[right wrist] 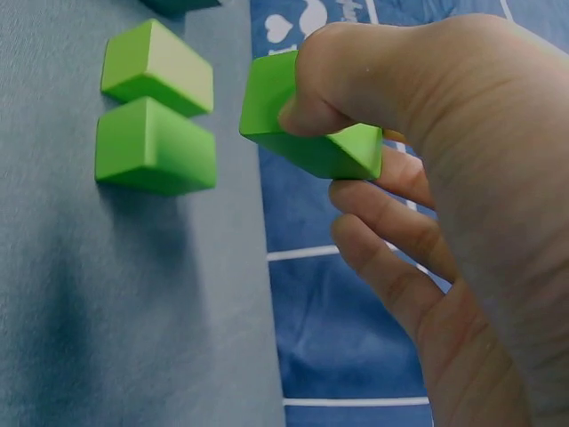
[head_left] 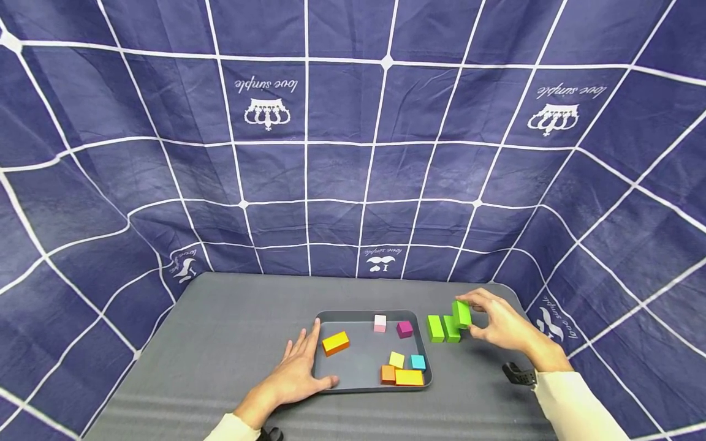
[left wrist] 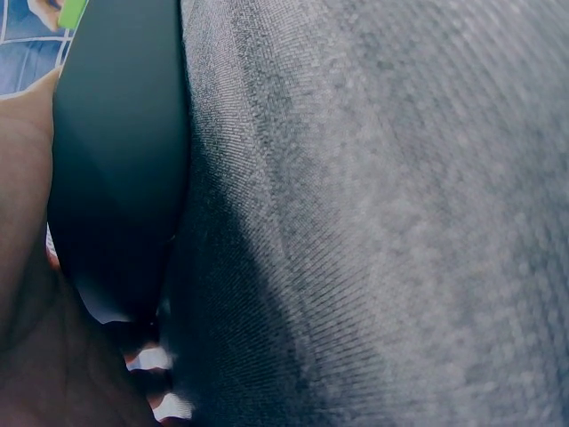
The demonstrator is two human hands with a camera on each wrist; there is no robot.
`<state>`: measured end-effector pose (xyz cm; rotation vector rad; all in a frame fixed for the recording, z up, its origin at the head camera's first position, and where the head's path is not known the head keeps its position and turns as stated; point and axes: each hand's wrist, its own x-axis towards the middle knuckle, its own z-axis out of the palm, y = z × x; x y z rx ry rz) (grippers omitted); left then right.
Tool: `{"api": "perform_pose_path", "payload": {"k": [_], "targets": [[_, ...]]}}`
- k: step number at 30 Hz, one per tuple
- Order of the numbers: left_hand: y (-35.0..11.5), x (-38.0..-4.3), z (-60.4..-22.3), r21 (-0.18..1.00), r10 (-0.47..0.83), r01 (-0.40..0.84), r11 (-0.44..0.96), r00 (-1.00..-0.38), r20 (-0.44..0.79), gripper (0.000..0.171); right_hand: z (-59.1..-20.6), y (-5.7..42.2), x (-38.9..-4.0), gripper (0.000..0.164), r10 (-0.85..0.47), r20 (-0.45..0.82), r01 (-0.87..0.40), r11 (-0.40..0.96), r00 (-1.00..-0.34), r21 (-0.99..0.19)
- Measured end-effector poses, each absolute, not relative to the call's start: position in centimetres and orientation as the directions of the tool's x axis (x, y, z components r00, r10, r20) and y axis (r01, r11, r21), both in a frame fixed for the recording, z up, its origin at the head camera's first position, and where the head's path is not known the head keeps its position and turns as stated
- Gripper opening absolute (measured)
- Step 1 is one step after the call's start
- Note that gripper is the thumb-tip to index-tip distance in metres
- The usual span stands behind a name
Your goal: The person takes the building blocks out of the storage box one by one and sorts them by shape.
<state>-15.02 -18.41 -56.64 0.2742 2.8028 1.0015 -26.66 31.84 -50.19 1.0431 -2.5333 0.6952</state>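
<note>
Three green blocks are at the right of a grey tray [head_left: 358,367] on a grey table [head_left: 220,343]. The right hand [head_left: 499,321] pinches one, the held green block [head_left: 461,315], between thumb and fingers, tilted and raised off the table; the right wrist view shows it apart from the other two. Those two, the outer green block [head_left: 451,329] and the inner green block [head_left: 436,329], lie side by side on the table near the tray's right rim.

The left hand [head_left: 295,370] is spread and relaxed, grasping nothing, its straight fingers along the tray's left rim and its thumb at the near left corner.

Inside the tray, a yellow-orange block [head_left: 336,343] lies toward the left, a pink cube [head_left: 380,323] and a magenta cube [head_left: 405,329] toward the far side. Near the right front corner are a pale yellow cube [head_left: 396,359], a blue cube [head_left: 418,362], an orange cube [head_left: 388,374] and, just beside that one, a yellow block [head_left: 409,377].

The blue cloth [head_left: 342,171] behind, ruled in white, reads "love simple" upside down above two crown prints [head_left: 267,114]. Lower, by the table's far edge, the same words run small over a moustache print [head_left: 380,260], with an "I" and a heart.
</note>
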Motion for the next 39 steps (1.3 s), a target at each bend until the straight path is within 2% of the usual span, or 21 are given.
{"api": "perform_pose_path", "payload": {"k": [11, 19, 25, 39], "targets": [[-18.5, -15.0, -57.2, 0.681, 0.244, 0.167, 0.713, -0.970, -0.017, 0.139, -51.2, 33.4, -26.9, 0.067, -0.556, 0.443, -0.707, 0.615, -0.703, -0.350], [-18.4, -15.3, -56.9, 0.635, 0.220, 0.118, 0.764, -0.972, -0.085, 0.143, -51.9, 34.2, -27.2, 0.066, -0.545, 0.367, -0.656, 0.656, -0.754, -0.372], [-18.3, -15.1, -56.6, 0.631, 0.226, 0.122, 0.766, -0.970, -0.086, 0.142, -52.8, 34.6, -27.5, 0.062, -0.543, 0.303, -0.622, 0.699, -0.783, -0.353], [-18.3, -15.3, -56.6, 0.634, 0.226, 0.117, 0.764, -0.970, -0.094, 0.142, -54.5, 34.3, -28.1, 0.058, -0.573, 0.228, -0.610, 0.668, -0.787, -0.427]]}}
